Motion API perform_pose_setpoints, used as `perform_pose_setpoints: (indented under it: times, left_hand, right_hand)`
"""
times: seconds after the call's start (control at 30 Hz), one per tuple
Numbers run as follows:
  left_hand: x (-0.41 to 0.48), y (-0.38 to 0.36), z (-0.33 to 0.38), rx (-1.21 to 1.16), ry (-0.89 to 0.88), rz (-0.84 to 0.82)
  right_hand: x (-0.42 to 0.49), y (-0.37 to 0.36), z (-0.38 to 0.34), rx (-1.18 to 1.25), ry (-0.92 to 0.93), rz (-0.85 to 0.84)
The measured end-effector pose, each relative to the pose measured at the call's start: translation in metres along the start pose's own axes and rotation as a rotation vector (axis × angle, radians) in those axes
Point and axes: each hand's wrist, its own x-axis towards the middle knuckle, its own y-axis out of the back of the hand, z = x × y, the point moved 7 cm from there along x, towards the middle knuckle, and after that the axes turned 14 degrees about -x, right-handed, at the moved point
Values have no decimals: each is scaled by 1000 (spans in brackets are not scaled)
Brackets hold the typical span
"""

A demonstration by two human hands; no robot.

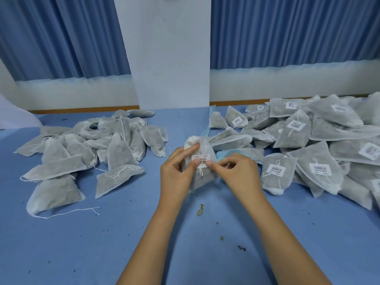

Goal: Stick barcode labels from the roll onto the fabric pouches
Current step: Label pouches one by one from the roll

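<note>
**Label going onto the pouch, with a good share of the job still ahead**

Our left hand (176, 169) curls its fingers round the pouch (206, 148), thumb on the barcode label (201, 159). Our right hand (238, 173) pinches the label's other edge, pressing it flat, we judge. Just right of the pouch a pale blue roll (223, 154) peeks out, half hidden. Further right sits the big labelled pile (308, 140). Left of the pouch, the unlabelled pile (92, 145) waits, so we reckon we're past halfway.
</note>
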Motion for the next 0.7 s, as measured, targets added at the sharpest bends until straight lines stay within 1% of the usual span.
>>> perform_pose_setpoints:
  times: [0.07,0.17,0.23,0.33,0.47,0.53,0.6,0.67,0.7]
  left_hand:
    - [-3,-10,10,-50,6,-21]
    - [-9,-36,19,-110,28,-50]
    - [-12,-56,20,-132,52,-43]
    - [-18,-90,16,-134,101,-78]
    - [-30,-143,11,-89,119,-173]
    - [-37,-167,5,-36,118,-139]
    - [-43,-188,-3,97,145,-92]
    - [-47,-209,-12,163,225,-104]
    - [-47,-218,-15,163,237,-117]
  right_hand:
    - [0,12,-3,119,-25,-44]
    - [-7,32,-2,433,-90,-150]
    - [-15,47,5,529,-124,-182]
    - [-23,77,25,503,-151,-109]
    - [-33,115,60,377,-196,28]
    - [-39,133,79,362,-227,99]
    - [-43,151,95,330,-235,182]
    - [-48,165,109,301,-267,240]
    - [-50,170,116,309,-296,248]
